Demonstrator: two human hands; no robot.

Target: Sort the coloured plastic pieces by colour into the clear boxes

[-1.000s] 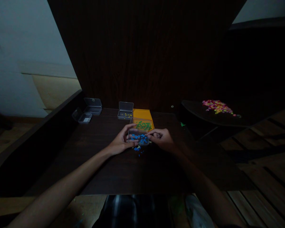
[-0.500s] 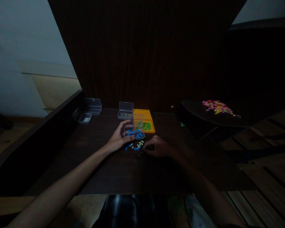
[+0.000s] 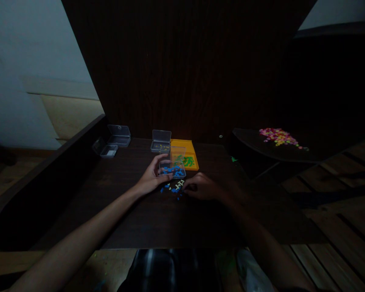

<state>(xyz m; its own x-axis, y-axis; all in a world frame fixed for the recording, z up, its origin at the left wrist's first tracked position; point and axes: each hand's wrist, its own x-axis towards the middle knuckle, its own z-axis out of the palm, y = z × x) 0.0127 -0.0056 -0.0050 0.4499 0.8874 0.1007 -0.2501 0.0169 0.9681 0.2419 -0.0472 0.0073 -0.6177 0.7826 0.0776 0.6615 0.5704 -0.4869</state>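
Note:
My left hand (image 3: 152, 176) grips the left side of a clear plastic box (image 3: 182, 176), its lid raised. Small blue pieces (image 3: 174, 170) lie inside this box. In front of it, a little pile of pale yellow pieces (image 3: 180, 184) and loose blue pieces (image 3: 174, 190) is spread on the dark table. At the pile's right edge, my right hand (image 3: 202, 187) has its thumb and forefinger pinched together; whatever is between the fingertips is too small and dark to make out. Just behind the held box sits an orange box (image 3: 196, 163) containing small green pieces (image 3: 187, 161).
Behind stands another clear box (image 3: 156, 147) with a few yellow bits. Two open clear boxes (image 3: 120, 140) (image 3: 109, 151) are at the back left. Colourful beads (image 3: 280, 137) are heaped on a side shelf at right. A dark panel (image 3: 185, 73) rises behind the table.
My right hand has shifted very slightly left at the edge of the pile, fingers still pinched. The left hand and its box have hardly moved.

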